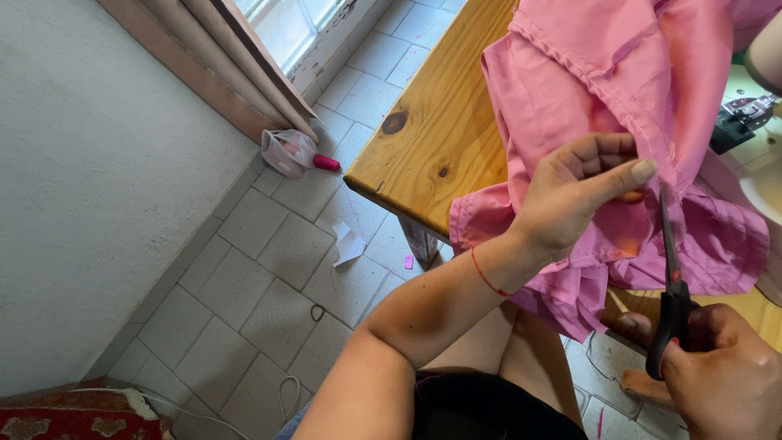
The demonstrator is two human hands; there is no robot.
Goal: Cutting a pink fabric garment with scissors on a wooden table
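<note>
A pink garment point(603, 90) lies bunched on a wooden table point(440, 122) and hangs over its near edge. My left hand point(574, 191) pinches a fold of the pink cloth near a stitched seam, thumb stretched out. My right hand point(721, 375), at the lower right, grips a pair of scissors point(672, 285) with black handles and an orange mark. The blades point up and their tip touches the cloth just below my left thumb.
A white sewing machine point(753, 130) stands at the right edge, partly cut off. On the tiled floor point(269, 269) lie a plastic bag with a pink thread spool point(297, 153), a paper scrap point(349, 243) and a cord. A curtain point(220, 65) hangs by the window.
</note>
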